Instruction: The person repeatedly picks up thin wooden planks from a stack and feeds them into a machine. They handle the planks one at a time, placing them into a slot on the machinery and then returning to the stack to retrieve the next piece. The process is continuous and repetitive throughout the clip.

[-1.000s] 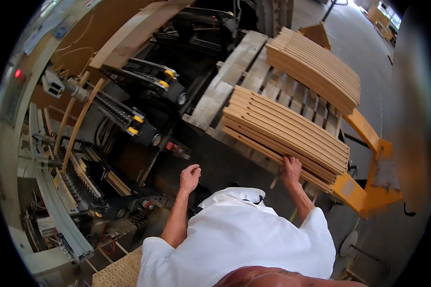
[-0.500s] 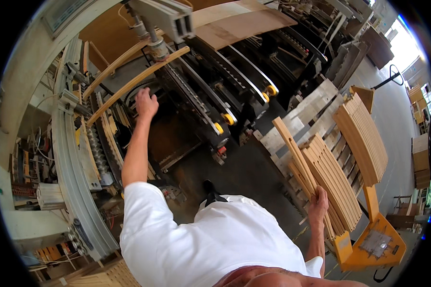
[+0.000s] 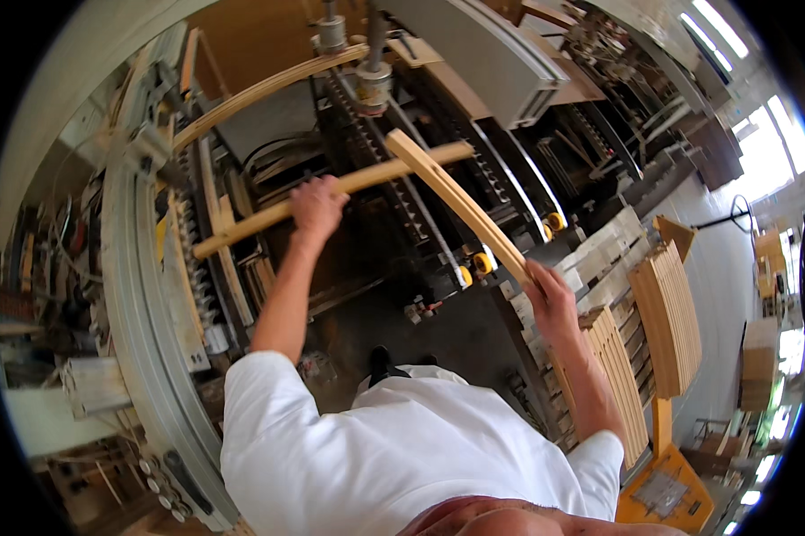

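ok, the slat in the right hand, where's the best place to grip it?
Near its lower end, as the right hand does now, coming from below and wrapping the narrow edges. The slat is long, thin and slightly curved, angled up toward the machine, so its far end crosses the slat under the left hand.

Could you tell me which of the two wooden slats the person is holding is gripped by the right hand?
The right hand grips the slanted slat, which runs down to the right; the left hand holds the longer slat crossing beneath it.
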`<action>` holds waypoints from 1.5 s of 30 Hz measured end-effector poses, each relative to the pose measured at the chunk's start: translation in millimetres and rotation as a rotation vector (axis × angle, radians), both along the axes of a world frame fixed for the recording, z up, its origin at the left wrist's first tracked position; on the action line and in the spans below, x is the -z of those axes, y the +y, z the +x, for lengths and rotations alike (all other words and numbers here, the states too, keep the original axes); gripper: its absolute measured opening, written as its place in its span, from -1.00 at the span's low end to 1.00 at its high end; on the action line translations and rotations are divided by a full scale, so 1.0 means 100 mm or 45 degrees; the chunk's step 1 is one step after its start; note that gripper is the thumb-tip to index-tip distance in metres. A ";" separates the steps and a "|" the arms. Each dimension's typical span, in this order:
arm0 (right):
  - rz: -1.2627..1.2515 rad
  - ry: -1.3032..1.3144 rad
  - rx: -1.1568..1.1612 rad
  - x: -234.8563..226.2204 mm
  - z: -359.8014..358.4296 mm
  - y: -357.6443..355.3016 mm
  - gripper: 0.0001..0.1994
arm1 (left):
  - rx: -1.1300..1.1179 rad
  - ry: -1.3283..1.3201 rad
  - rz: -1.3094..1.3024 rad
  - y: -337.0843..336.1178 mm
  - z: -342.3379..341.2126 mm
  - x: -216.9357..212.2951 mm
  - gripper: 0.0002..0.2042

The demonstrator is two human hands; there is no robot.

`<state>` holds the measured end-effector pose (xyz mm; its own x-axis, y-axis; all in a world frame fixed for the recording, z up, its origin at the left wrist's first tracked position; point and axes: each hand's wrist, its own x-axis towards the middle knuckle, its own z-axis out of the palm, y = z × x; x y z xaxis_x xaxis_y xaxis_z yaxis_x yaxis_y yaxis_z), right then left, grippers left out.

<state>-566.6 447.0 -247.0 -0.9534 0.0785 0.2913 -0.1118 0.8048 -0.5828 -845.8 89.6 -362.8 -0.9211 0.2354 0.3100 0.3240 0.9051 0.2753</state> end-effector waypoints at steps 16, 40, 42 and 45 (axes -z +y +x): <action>0.353 0.346 -0.942 1.11 -3.58 -2.34 -0.65 | -0.197 -0.793 0.482 0.35 3.09 -0.39 -0.68; 0.919 0.486 -0.740 1.12 -4.49 -2.83 -0.79 | -1.066 -0.888 0.631 0.40 4.19 0.02 -0.68; 0.935 0.504 -0.739 1.11 -4.47 -2.86 -0.79 | -1.096 -0.883 0.690 0.42 4.21 0.01 -0.67; 0.895 0.514 -0.734 1.11 -4.48 -2.82 -0.80 | -1.090 -0.774 0.664 0.48 4.22 -0.09 -0.67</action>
